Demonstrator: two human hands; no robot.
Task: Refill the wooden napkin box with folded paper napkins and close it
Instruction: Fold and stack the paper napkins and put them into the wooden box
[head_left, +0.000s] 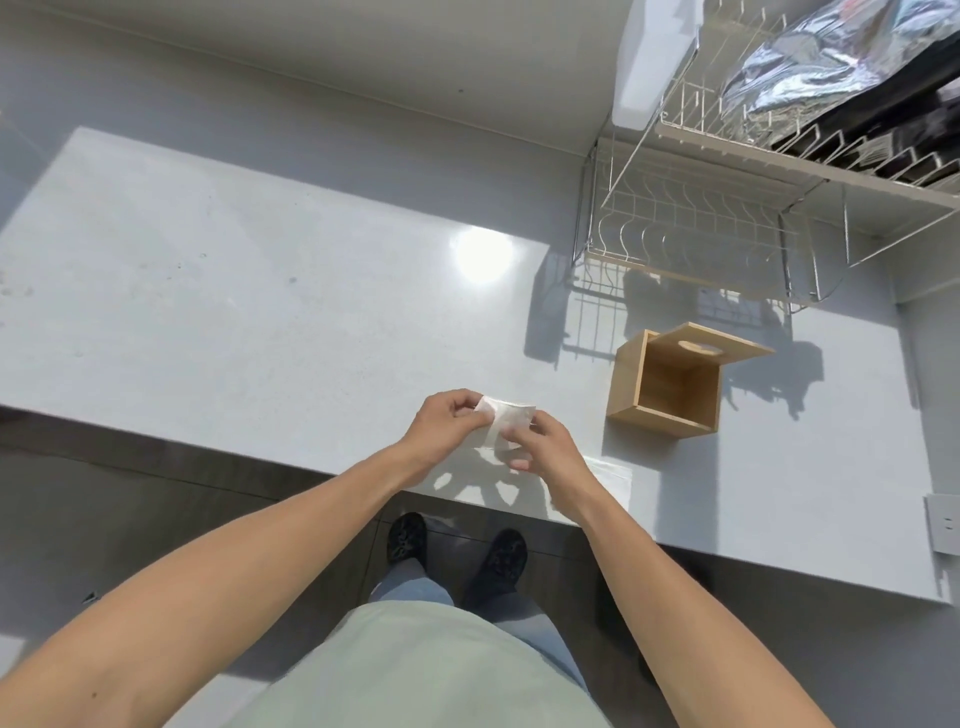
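A white paper napkin is held above the counter's front edge by both hands. My left hand pinches its left end and my right hand grips its right side. The wooden napkin box stands to the right of my hands with its opening facing me; its inside looks empty. Its lid, with an oval slot, is swung up at the top. More white napkins lie flat on the counter just right of my right wrist.
The white counter runs left to right, with its front edge near my feet. A wire dish rack stands behind the box at the back right. A wall socket sits at the far right.
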